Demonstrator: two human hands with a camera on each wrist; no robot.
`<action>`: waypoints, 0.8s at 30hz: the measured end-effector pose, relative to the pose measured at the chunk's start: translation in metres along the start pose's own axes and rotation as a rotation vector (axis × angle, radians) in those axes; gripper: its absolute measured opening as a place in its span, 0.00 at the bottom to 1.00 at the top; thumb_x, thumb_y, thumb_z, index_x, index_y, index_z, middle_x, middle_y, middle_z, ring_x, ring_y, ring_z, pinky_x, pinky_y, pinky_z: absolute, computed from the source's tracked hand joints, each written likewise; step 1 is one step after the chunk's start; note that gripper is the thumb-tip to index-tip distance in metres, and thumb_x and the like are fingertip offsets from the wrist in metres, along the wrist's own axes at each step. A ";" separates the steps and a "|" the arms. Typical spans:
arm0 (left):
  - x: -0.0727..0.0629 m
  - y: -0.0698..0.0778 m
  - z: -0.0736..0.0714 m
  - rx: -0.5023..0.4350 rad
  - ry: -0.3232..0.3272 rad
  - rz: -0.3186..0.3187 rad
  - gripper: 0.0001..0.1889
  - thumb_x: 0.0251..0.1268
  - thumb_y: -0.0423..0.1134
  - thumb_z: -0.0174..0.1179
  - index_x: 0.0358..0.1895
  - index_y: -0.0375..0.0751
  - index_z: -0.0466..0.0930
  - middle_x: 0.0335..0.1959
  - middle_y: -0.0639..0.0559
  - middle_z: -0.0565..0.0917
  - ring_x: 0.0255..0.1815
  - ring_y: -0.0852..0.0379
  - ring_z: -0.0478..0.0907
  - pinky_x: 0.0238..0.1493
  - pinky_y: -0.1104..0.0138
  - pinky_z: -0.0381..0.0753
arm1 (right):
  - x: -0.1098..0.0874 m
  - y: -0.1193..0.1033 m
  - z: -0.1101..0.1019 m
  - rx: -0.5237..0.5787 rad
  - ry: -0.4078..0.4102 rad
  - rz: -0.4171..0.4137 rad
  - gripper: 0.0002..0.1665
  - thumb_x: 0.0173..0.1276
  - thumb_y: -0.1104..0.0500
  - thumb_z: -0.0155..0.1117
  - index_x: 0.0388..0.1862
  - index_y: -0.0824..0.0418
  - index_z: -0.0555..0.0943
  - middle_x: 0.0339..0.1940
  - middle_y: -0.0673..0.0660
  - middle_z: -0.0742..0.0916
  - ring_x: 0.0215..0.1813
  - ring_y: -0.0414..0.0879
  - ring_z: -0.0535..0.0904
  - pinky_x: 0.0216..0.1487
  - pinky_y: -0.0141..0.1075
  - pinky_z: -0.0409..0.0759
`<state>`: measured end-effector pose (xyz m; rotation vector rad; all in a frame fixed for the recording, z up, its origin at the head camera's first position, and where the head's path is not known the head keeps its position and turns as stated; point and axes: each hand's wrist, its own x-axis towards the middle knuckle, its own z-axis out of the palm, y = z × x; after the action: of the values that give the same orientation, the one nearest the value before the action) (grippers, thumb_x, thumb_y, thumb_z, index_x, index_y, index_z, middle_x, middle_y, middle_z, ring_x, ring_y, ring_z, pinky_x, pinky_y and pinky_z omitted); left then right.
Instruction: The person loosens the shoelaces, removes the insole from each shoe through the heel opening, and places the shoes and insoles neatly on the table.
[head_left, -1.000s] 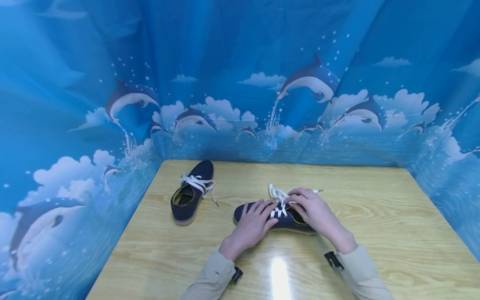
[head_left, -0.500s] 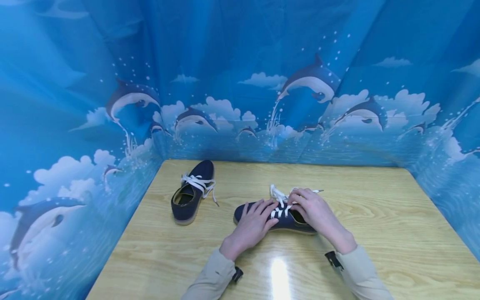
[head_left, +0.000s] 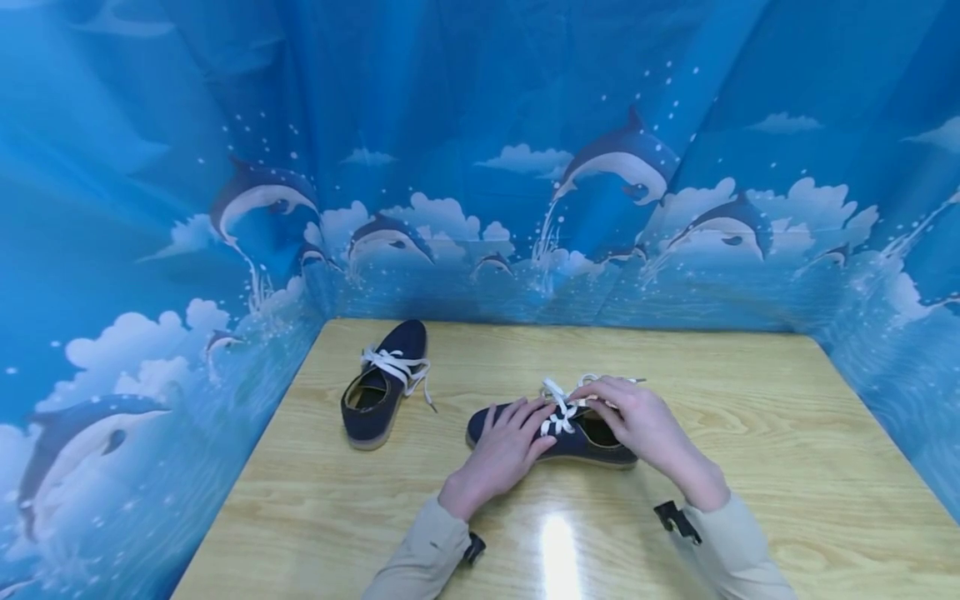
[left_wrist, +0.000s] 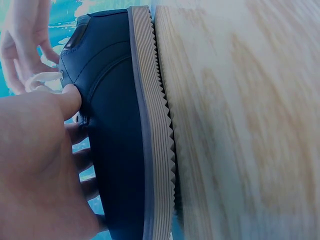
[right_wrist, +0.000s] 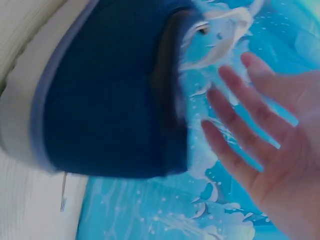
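Note:
A navy canvas shoe [head_left: 592, 448] with white laces [head_left: 558, 408] lies sideways on the table, toe to the left. My left hand [head_left: 501, 458] holds its front part, fingers across the top. In the left wrist view, the thumb [left_wrist: 71, 101] presses the shoe's side near a lace loop [left_wrist: 45, 77]. My right hand [head_left: 637, 421] is over the shoe's opening, fingertips at the laces. In the right wrist view, its fingers [right_wrist: 240, 120] look fairly straight and spread, apart from the blurred shoe heel [right_wrist: 115, 100]. Whether a fingertip touches the lace is unclear.
A matching navy shoe [head_left: 382, 387] with white laces stands at the table's back left, toe pointing away. The wooden table [head_left: 750, 417] is bordered by a blue dolphin-print cloth [head_left: 465, 167] behind and at the sides. Black straps are at both sleeve cuffs.
My right hand and forearm have shifted slightly to the right, uncovering more of the shoe's opening. The upright lace loop has sunk lower. My left hand keeps its place.

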<state>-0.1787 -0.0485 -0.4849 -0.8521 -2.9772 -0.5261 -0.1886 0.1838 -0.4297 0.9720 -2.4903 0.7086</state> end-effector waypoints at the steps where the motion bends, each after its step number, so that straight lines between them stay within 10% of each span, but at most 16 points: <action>1: 0.000 0.000 0.000 0.002 0.000 0.000 0.30 0.82 0.60 0.34 0.80 0.56 0.57 0.80 0.52 0.61 0.80 0.44 0.57 0.76 0.35 0.52 | 0.000 0.002 0.003 -0.038 0.010 0.004 0.18 0.62 0.73 0.72 0.48 0.56 0.87 0.46 0.55 0.90 0.44 0.50 0.87 0.42 0.45 0.88; 6: 0.000 0.000 0.000 0.008 -0.001 -0.001 0.30 0.82 0.60 0.34 0.80 0.56 0.57 0.80 0.52 0.61 0.80 0.44 0.57 0.76 0.35 0.52 | -0.001 0.010 0.018 -0.131 -0.017 0.001 0.18 0.60 0.72 0.73 0.47 0.58 0.87 0.49 0.59 0.88 0.52 0.57 0.84 0.51 0.53 0.85; 15: 0.000 0.000 0.000 0.008 -0.007 -0.007 0.30 0.82 0.60 0.34 0.80 0.56 0.58 0.80 0.53 0.60 0.80 0.44 0.56 0.76 0.36 0.52 | -0.001 -0.002 0.007 -0.144 0.214 -0.049 0.17 0.53 0.68 0.79 0.41 0.57 0.89 0.37 0.54 0.91 0.37 0.49 0.87 0.35 0.45 0.87; 24: 0.000 0.000 0.000 0.011 0.004 -0.008 0.29 0.83 0.59 0.35 0.80 0.56 0.59 0.80 0.52 0.62 0.80 0.45 0.57 0.76 0.36 0.52 | -0.026 -0.031 0.003 0.083 0.005 -0.193 0.18 0.53 0.66 0.78 0.43 0.51 0.89 0.35 0.45 0.88 0.32 0.33 0.80 0.32 0.21 0.79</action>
<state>-0.1784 -0.0484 -0.4851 -0.8371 -2.9781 -0.5111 -0.1493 0.1756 -0.4354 1.2195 -2.3385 0.7546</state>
